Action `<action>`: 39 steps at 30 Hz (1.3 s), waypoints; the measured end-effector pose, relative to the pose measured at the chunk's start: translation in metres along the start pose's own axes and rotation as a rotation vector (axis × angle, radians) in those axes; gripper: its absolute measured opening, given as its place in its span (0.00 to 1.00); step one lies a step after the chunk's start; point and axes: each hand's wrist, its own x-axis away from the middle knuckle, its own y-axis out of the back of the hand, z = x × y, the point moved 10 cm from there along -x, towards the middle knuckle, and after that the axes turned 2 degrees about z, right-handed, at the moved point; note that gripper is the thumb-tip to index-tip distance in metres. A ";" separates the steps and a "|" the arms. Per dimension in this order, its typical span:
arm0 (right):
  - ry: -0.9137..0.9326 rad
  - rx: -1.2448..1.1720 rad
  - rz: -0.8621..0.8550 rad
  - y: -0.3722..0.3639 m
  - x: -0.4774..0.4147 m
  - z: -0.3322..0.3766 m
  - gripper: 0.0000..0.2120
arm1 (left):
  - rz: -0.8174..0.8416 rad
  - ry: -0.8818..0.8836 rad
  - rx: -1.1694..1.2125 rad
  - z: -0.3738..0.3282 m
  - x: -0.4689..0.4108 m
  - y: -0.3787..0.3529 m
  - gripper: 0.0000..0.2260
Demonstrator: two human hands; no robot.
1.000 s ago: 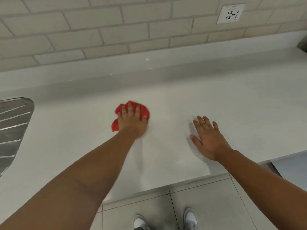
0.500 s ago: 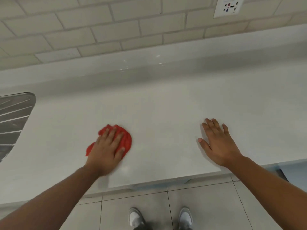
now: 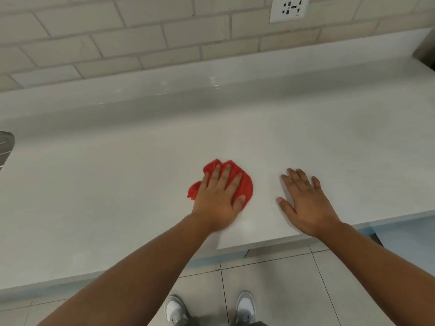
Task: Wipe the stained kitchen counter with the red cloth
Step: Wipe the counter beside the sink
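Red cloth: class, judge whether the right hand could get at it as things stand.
Probably yes. The right hand lies flat on the counter beside the red cloth, with only bare counter between them, though the left hand covers much of it.

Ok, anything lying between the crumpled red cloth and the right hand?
No. In the head view that stretch is bare pale kitchen counter; the right hand lies flat, apart from the red cloth under the left hand.

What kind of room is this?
Most likely a kitchen: a long pale stone counter backed by cream brick-pattern wall tiles, a ribbed steel sink drainer at the left edge, and a white wall socket.
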 end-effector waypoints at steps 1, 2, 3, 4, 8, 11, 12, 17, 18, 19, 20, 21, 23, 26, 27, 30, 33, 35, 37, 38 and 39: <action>0.003 0.000 0.002 -0.001 0.000 -0.002 0.40 | -0.001 -0.068 -0.010 -0.004 0.020 -0.004 0.30; 0.010 0.000 0.003 -0.001 -0.001 -0.002 0.40 | -0.002 -0.123 -0.011 0.000 0.039 -0.008 0.30; 0.018 -0.001 0.005 -0.001 -0.001 -0.002 0.40 | 0.002 -0.162 -0.009 0.010 0.055 -0.012 0.30; 0.023 -0.005 0.008 -0.001 -0.001 -0.004 0.39 | 0.001 -0.179 -0.022 0.025 0.064 -0.013 0.30; 0.033 -0.002 0.017 0.000 0.000 -0.004 0.40 | -0.002 0.075 -0.024 0.108 0.032 -0.004 0.33; 0.028 -0.001 0.026 0.000 0.001 -0.004 0.40 | -0.035 0.337 0.039 0.119 -0.022 0.012 0.31; 0.024 -0.002 0.029 0.000 0.000 -0.003 0.40 | -0.042 0.383 0.049 0.109 -0.038 0.016 0.30; 0.006 -0.001 0.032 0.002 -0.001 -0.003 0.41 | -0.014 0.157 0.019 -0.005 -0.076 0.014 0.30; 0.010 -0.002 0.033 0.002 -0.001 -0.003 0.41 | -0.005 0.075 0.002 -0.024 -0.066 0.009 0.30; 0.015 -0.006 0.033 0.003 0.000 -0.003 0.41 | -0.009 -0.002 -0.010 -0.038 -0.051 0.007 0.30; 0.017 -0.012 0.033 0.004 0.001 -0.004 0.41 | -0.011 -0.076 -0.019 -0.048 -0.031 0.004 0.29; 0.021 -0.016 0.036 0.004 0.001 -0.005 0.40 | -0.014 -0.140 -0.026 -0.050 -0.010 0.001 0.29; 0.027 -0.016 0.037 0.004 0.000 -0.007 0.40 | -0.002 -0.214 -0.023 -0.034 0.025 -0.005 0.29; 0.029 -0.027 0.045 0.007 -0.002 -0.006 0.41 | 0.002 -0.171 -0.033 0.019 0.026 -0.003 0.30; 0.023 -0.037 0.039 0.010 -0.003 -0.006 0.41 | -0.015 -0.102 -0.022 0.035 0.013 0.002 0.30; 0.009 -0.060 0.007 0.021 -0.007 -0.006 0.39 | -0.040 0.176 0.022 0.057 -0.036 0.010 0.30; 0.000 -0.123 -0.098 0.035 -0.009 -0.002 0.35 | -0.066 0.302 0.057 0.024 -0.065 0.015 0.29; 0.047 -0.208 -0.169 0.042 -0.010 0.009 0.32 | -0.060 0.216 0.056 -0.015 -0.061 0.011 0.30; 0.110 -0.334 -0.200 0.046 -0.009 0.024 0.25 | -0.062 0.071 0.050 -0.050 -0.039 0.003 0.30; 0.142 -0.388 -0.197 0.048 -0.008 0.034 0.23 | -0.066 0.016 0.063 -0.058 -0.024 -0.001 0.29; 0.168 -0.423 -0.182 0.048 -0.006 0.044 0.22 | -0.077 -0.027 0.106 -0.062 -0.010 -0.004 0.29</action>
